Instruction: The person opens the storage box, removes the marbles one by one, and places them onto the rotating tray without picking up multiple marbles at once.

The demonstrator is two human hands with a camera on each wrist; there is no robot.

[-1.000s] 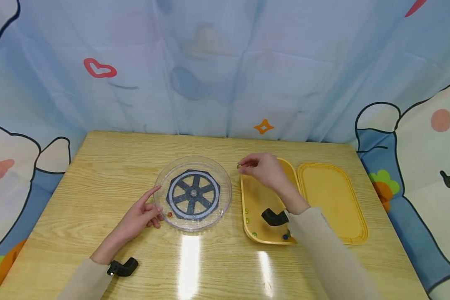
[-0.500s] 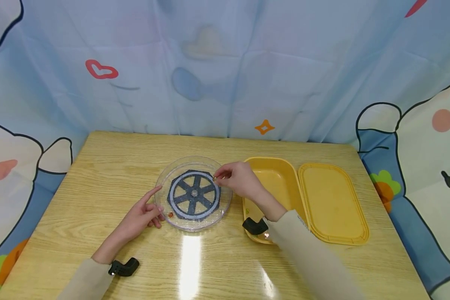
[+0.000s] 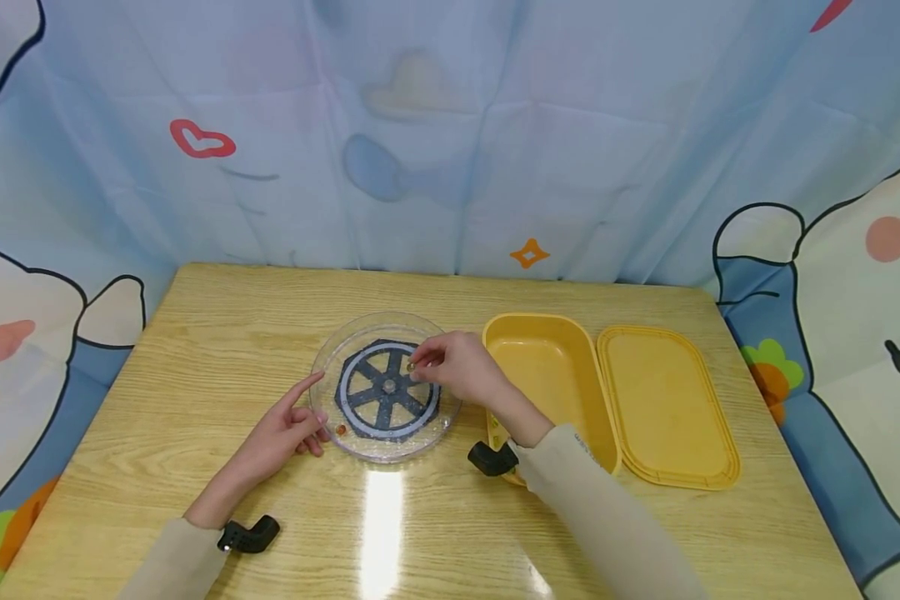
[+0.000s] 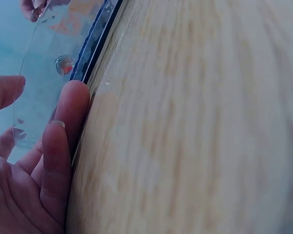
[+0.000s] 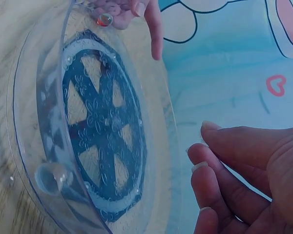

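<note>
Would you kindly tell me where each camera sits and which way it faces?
Head: on the head, facing forward and down at the table; left hand, right hand and sleeves show.
Left wrist: on that wrist, facing the clear dish and table; left hand nearest.
Right wrist: on that wrist, facing the dish and curtain; right hand nearest.
Both wrist views share: dish, orange bead, both hands.

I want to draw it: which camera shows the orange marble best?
The left wrist view: the orange marble looks biggest there, orange inside, clear around. The right wrist view shows it smaller; the head view, just a tiny orange dot.
</note>
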